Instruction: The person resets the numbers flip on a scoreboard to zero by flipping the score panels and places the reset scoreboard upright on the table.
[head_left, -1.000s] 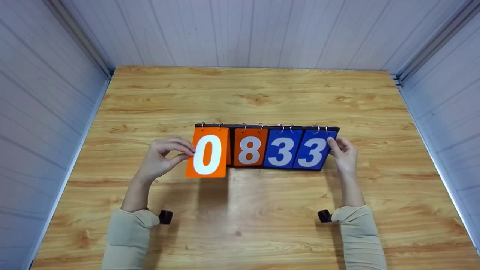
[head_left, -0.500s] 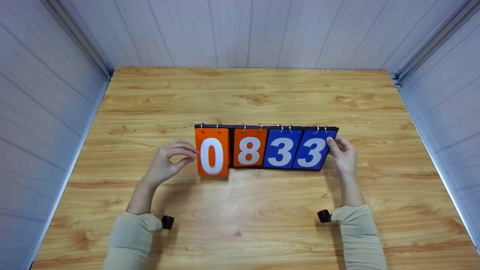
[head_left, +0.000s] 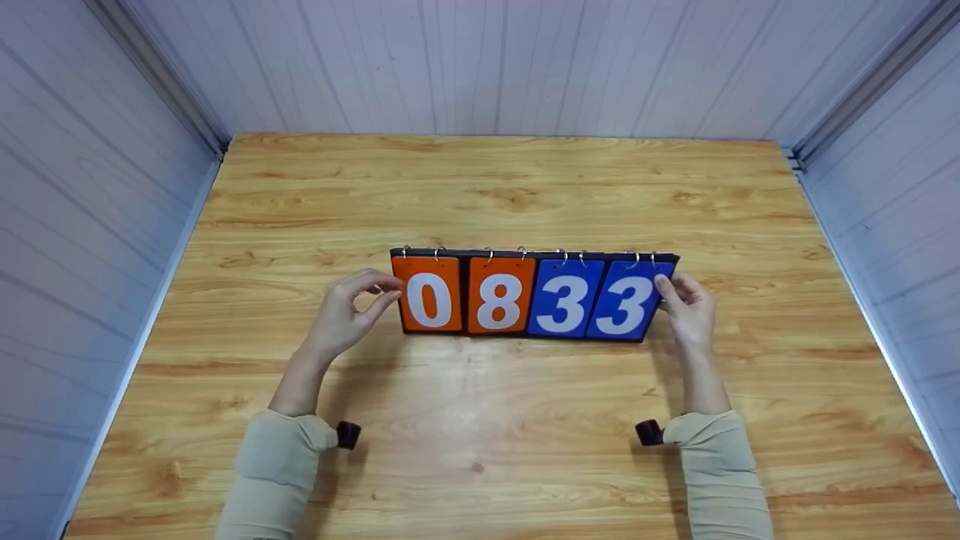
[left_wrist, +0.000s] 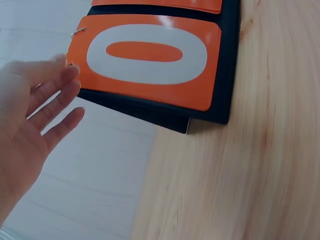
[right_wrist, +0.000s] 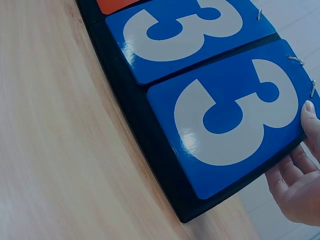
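Observation:
A black flip scoreboard (head_left: 534, 294) stands in the middle of the wooden table (head_left: 480, 420), showing 0 and 8 on orange cards and 3 and 3 on blue cards. The orange 0 card (head_left: 429, 300) (left_wrist: 147, 57) lies flat against the board. My left hand (head_left: 379, 292) (left_wrist: 60, 95) hovers at the board's left edge, its fingers relaxed and holding nothing. At the board's right end my right hand (head_left: 675, 294) (right_wrist: 295, 190) grips it, the thumb on the outer blue 3 card (right_wrist: 230, 115) and the fingers behind.
White panelled walls (head_left: 480, 60) close the table in at the back and on both sides. Bare wood runs in front of the board and behind it. A small black camera mount (head_left: 347, 435) sits at each beige cuff.
The orange 0 card, held out from the board by my left hand, has dropped flat against it. The left hand let it go and stays beside the edge. My right hand has not moved.

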